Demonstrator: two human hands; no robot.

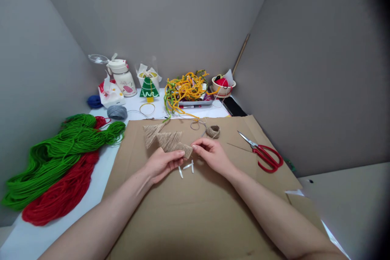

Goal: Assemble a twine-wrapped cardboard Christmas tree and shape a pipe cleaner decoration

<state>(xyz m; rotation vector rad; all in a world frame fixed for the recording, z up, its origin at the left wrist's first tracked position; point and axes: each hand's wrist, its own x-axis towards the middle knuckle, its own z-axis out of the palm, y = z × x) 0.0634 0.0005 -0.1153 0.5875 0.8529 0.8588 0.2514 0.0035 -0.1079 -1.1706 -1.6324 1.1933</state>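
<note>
We tend the narrow end of a twine-wrapped shape [169, 141] above a cardboard sheet [198, 219].
Our left hand [163, 164] pinches the shape near that end, thumb on top, its broader parts reaching out beyond the grip; our right hand [193, 146] has its fingertips at the end's edge, though what they pinch, if anything, we cannot tell. We judge this to be finishing work on the wrapping, calling next for a firm left hold and fine right-hand control.

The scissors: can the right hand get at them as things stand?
Probably yes: the scissors lie uncovered on the cardboard, with only a thin strand between, though the right hand is at the twine-wrapped piece.
</note>
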